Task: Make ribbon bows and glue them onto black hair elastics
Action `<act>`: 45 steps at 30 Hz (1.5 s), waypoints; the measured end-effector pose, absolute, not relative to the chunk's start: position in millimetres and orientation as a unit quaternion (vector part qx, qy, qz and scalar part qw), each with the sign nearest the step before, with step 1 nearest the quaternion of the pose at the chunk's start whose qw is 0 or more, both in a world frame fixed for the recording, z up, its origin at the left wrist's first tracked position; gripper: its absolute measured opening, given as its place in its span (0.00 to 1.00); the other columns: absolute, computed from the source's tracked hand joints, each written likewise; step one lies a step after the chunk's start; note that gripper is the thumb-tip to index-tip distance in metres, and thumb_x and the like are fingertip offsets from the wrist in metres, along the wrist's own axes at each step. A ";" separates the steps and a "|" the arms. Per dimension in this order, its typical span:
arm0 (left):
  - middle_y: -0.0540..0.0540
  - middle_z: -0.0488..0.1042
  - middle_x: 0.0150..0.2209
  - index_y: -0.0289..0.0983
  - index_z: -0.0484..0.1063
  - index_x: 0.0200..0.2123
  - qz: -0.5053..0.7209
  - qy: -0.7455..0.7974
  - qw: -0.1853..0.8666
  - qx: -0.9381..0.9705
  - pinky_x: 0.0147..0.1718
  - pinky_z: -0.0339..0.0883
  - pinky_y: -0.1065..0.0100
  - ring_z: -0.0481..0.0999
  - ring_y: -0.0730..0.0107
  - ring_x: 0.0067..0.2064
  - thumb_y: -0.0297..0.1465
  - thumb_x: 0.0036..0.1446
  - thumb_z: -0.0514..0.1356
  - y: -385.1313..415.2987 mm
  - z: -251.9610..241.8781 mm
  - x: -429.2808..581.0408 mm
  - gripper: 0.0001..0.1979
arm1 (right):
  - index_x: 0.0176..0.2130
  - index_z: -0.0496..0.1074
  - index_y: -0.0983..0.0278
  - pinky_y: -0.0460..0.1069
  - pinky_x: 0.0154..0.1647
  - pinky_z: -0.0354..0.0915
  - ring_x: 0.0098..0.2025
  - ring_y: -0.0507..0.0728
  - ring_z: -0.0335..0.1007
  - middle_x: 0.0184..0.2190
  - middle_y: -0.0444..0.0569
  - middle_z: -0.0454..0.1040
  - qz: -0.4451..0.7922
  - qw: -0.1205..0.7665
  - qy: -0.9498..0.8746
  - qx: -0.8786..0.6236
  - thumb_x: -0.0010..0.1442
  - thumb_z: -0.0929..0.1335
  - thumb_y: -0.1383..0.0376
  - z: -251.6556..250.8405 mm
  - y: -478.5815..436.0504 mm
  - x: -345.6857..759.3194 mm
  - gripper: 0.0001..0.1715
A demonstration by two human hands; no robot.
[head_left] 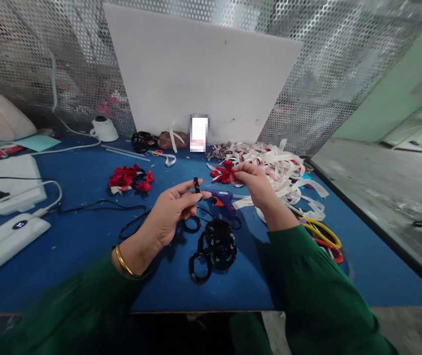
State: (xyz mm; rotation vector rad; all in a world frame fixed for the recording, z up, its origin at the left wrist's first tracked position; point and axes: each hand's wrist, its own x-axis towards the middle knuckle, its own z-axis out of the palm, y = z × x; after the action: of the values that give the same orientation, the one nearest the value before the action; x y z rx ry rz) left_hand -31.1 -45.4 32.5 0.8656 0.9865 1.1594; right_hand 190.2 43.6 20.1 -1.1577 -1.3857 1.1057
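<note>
Between thumb and fingers, my left hand (pixel 172 207) pinches a black hair tie (pixel 196 185), held up above the table. To the right, my right hand (pixel 253 182) is closed on a red ribbon bow (pixel 224 172). A blue glue gun (pixel 223 201) with an orange trigger lies between and below the two hands. Nearer to me is a pile of black hair ties (pixel 217 241), with single ones (pixel 200 267) beside it. Left of my left hand sits a cluster of red bows (pixel 131 178), some with black bands showing.
White and grey ribbon strips (pixel 270 165) are heaped at the back right. Yellow- and red-handled scissors (pixel 324 234) lie at the right. A phone (pixel 199 133) leans on a white board (pixel 203 69). At left are a power bank (pixel 9 241), cables and a white cup (pixel 104 129).
</note>
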 end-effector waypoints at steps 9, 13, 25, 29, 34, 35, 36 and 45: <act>0.44 0.83 0.36 0.33 0.74 0.54 0.588 0.448 0.556 0.381 0.18 0.53 0.75 0.65 0.84 0.21 0.30 0.42 0.75 -43.3 33.6 -29.1 0.34 | 0.31 0.73 0.65 0.45 0.22 0.62 0.21 0.49 0.65 0.20 0.43 0.72 0.698 0.312 -0.535 -0.358 0.45 0.70 0.68 39.6 10.2 173.0 0.08; 0.46 0.82 0.34 0.33 0.74 0.55 0.577 0.455 0.552 0.394 0.20 0.57 0.75 0.67 0.82 0.23 0.29 0.39 0.76 -46.2 36.4 -27.7 0.36 | 0.30 0.73 0.65 0.44 0.21 0.62 0.19 0.49 0.65 0.20 0.44 0.72 0.694 0.292 -0.541 -0.374 0.45 0.69 0.68 33.6 9.0 165.6 0.07; 0.54 0.73 0.25 0.33 0.77 0.48 0.606 0.448 0.561 0.343 0.17 0.48 0.76 0.59 0.85 0.19 0.26 0.41 0.74 -42.2 33.6 -31.3 0.27 | 0.38 0.75 0.62 0.46 0.31 0.65 0.28 0.50 0.70 0.28 0.42 0.76 0.629 0.387 -0.565 -0.367 0.44 0.80 0.59 29.0 0.5 149.8 0.23; 0.56 0.70 0.23 0.33 0.77 0.48 0.617 0.427 0.569 0.336 0.17 0.46 0.76 0.57 0.86 0.19 0.26 0.42 0.74 -40.9 31.5 -32.5 0.27 | 0.35 0.76 0.61 0.48 0.40 0.67 0.34 0.52 0.71 0.31 0.41 0.77 0.604 0.464 -0.535 -0.366 0.41 0.81 0.62 19.9 -4.2 133.9 0.20; 0.54 0.72 0.25 0.33 0.77 0.48 0.621 0.420 0.571 0.335 0.18 0.47 0.76 0.58 0.86 0.19 0.26 0.42 0.74 -41.4 31.6 -32.2 0.27 | 0.31 0.76 0.61 0.48 0.41 0.66 0.33 0.51 0.68 0.28 0.40 0.74 0.599 0.538 -0.489 -0.336 0.48 0.78 0.62 8.5 -14.5 118.4 0.11; 0.54 0.73 0.25 0.33 0.77 0.48 0.620 0.421 0.571 0.334 0.18 0.47 0.76 0.58 0.86 0.20 0.26 0.41 0.75 -41.7 32.2 -31.8 0.27 | 0.31 0.76 0.60 0.48 0.42 0.66 0.33 0.51 0.69 0.29 0.40 0.75 0.601 0.546 -0.481 -0.331 0.48 0.78 0.63 6.7 -16.1 116.9 0.10; 0.54 0.73 0.25 0.33 0.77 0.48 0.619 0.423 0.572 0.332 0.18 0.47 0.75 0.58 0.86 0.20 0.26 0.41 0.75 -42.0 33.0 -31.4 0.27 | 0.32 0.76 0.60 0.48 0.43 0.67 0.34 0.51 0.69 0.30 0.40 0.75 0.602 0.554 -0.472 -0.329 0.49 0.78 0.63 5.1 -17.3 115.8 0.10; 0.50 0.76 0.28 0.37 0.80 0.51 0.581 0.416 0.573 0.402 0.22 0.55 0.73 0.66 0.79 0.24 0.26 0.47 0.70 -49.0 39.1 -29.3 0.24 | 0.33 0.76 0.58 0.51 0.43 0.69 0.35 0.54 0.71 0.32 0.42 0.75 0.538 0.573 -0.525 -0.326 0.54 0.75 0.61 20.7 -15.9 131.9 0.07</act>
State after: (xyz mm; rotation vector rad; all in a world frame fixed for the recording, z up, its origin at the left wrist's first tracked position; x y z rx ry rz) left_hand -29.3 -49.0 39.1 0.9424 0.9754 1.3614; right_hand 131.9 -15.9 20.7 -0.7641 -1.2299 1.2622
